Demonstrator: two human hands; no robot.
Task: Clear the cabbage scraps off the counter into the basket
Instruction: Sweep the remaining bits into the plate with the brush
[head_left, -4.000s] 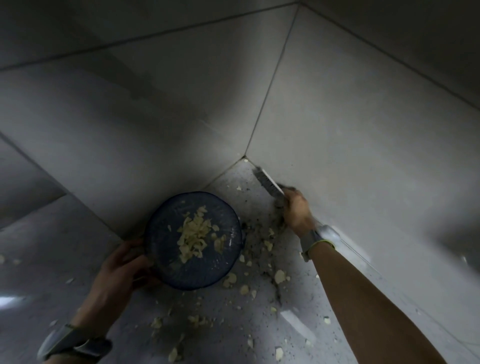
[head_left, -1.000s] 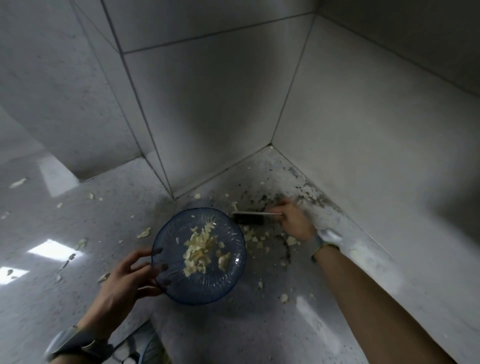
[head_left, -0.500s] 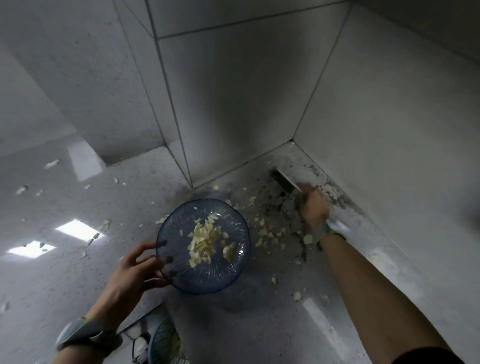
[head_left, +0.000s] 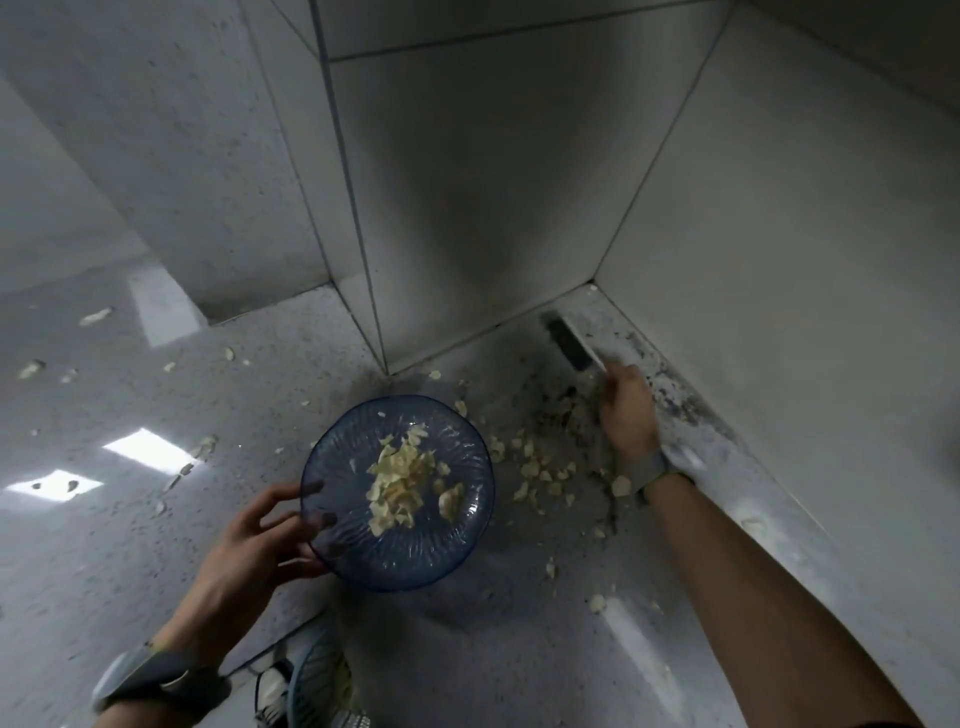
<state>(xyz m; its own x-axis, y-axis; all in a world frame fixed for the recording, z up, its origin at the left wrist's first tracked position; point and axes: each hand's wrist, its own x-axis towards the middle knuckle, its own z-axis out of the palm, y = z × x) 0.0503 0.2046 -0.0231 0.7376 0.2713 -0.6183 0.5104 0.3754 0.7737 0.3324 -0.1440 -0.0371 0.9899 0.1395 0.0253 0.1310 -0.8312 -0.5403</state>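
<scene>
My left hand (head_left: 254, 545) grips the rim of a blue glass plate (head_left: 457, 551) held over the speckled counter (head_left: 130, 545); a pile of pale cabbage scraps (head_left: 402, 483) lies on the plate. My right hand (head_left: 626, 410) is closed on the handle of a knife (head_left: 569, 345), whose blade points into the far corner of the counter beside the wall. More loose cabbage scraps (head_left: 540, 467) and dark grit lie between plate and right hand. A blue basket (head_left: 314, 680) shows below the counter's front edge.
Tiled walls (head_left: 519, 208) close in the corner at back and right. Scattered scraps (head_left: 96, 316) lie on the left stretch of counter. A shoe (head_left: 270, 693) stands on the floor by the basket.
My right hand has carried the knife from beside the plate back toward the corner. The plate stays held in the same spot with its pile.
</scene>
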